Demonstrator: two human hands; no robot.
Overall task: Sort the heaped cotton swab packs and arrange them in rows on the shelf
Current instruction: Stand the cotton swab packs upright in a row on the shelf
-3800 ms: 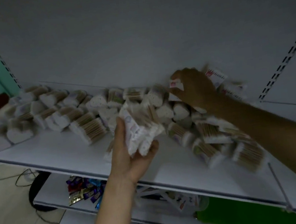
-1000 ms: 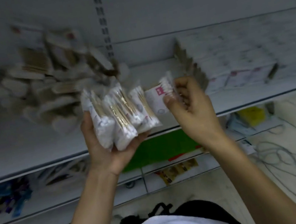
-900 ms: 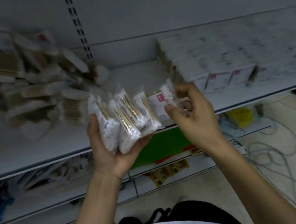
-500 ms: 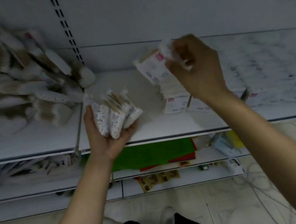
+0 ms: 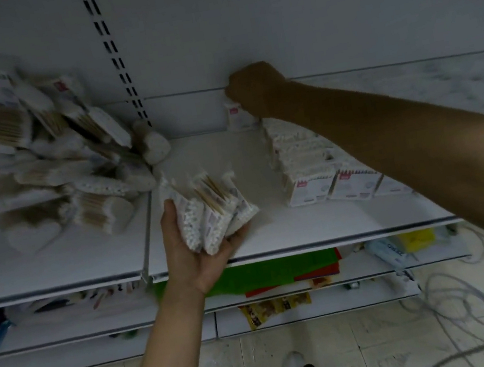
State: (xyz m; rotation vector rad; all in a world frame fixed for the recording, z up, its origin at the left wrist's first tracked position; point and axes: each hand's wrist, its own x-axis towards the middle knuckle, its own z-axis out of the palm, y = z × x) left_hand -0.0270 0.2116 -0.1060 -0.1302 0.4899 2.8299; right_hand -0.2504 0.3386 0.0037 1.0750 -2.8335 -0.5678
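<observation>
My right hand, fingers curled round the top of one swab pack, should stand it square against the back end of the leftmost row, while my left hand grips about three spare packs just left of that row, the heap farther left too blurred to count.

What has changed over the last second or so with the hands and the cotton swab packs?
The right hand carried its single pack away from the bundle to the back of the shelf and now holds it upright at the far end of the leftmost row. The left hand still grips its bundle over the shelf front; the heap lies as before.
</observation>
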